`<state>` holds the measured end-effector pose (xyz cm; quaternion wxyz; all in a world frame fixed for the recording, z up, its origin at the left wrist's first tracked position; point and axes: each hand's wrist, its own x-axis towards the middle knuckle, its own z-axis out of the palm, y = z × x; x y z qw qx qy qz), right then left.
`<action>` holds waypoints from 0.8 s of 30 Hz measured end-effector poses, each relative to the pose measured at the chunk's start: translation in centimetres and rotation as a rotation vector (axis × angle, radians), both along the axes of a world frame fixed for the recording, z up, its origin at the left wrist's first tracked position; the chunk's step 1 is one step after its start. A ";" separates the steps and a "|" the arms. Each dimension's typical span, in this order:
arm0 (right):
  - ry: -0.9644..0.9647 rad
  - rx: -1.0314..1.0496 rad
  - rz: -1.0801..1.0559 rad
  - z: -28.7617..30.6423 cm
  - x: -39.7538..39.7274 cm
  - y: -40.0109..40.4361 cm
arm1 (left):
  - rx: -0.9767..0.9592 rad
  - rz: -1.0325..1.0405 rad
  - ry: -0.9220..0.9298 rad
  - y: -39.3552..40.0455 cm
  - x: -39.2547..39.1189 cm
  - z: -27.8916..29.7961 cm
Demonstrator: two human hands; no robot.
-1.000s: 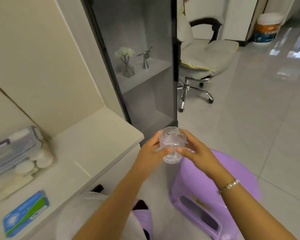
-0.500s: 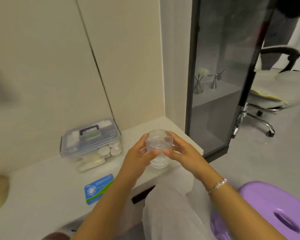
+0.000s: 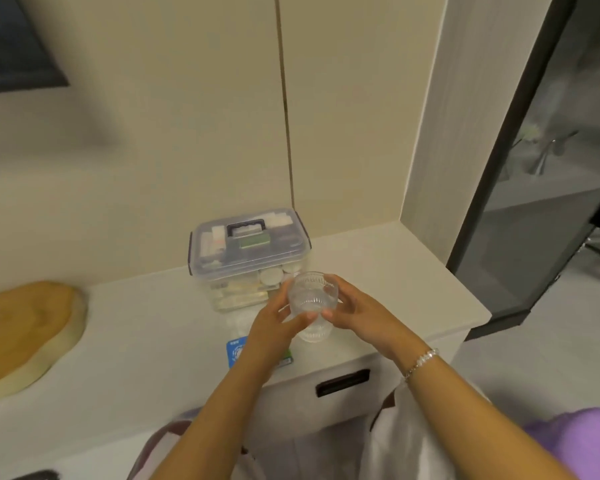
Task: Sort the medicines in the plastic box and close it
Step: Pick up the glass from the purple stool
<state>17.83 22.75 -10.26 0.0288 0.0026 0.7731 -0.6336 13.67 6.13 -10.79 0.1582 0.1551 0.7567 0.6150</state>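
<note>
On the pale counter [image 3: 146, 341], going from the left edge, a round wooden slab [image 3: 25, 327] lies flat, well apart from everything else. Further right, against the wall, stands the clear plastic box [image 3: 248, 258], its lid already down and a dark handle [image 3: 246, 227] folded flat on top; pale bottles and packets show through the walls. Just in front of it a blue medicine carton [image 3: 238, 351] lies on the counter, partly hidden by the left forearm. The left hand [image 3: 274, 327] and the right hand [image 3: 355, 315] hover together near the box front, fingers of each curled round a small ribbed clear cup [image 3: 312, 303] held between them. The box looks stiff and light, though its smooth walls may be slippery, so the handle seems the surest hold for lifting, with the side edges of the lid for opening. The cup seems thin and crushable, better gripped gently round its rim. At far right stands a dark glass cabinet door [image 3: 548, 188].
</note>
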 end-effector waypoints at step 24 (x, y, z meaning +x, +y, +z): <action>-0.153 0.053 -0.053 -2.6 -1.2 -0.6 | -0.089 -0.016 -0.015 0.6 -1.1 -2.4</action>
